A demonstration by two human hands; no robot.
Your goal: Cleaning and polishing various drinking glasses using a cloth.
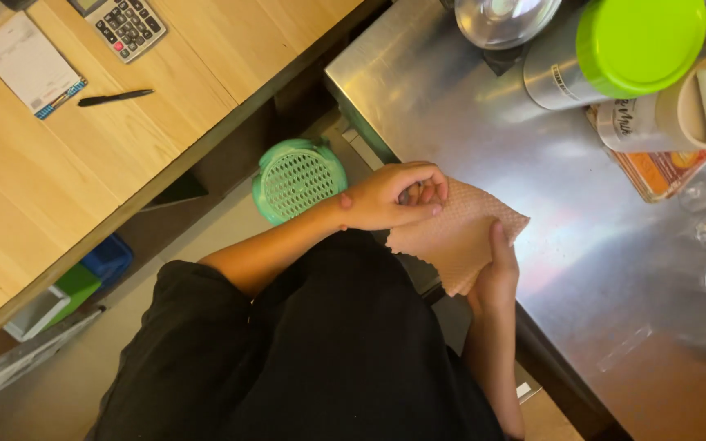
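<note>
Both hands, left hand (390,198) and right hand (496,273), grip pinkish cloth (459,233) near green-lidded canister (614,53)

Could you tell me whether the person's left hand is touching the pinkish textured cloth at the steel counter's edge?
Touching. The head view shows the left hand with its curled fingers pressed on the pinkish textured cloth, no gap visible.
</note>
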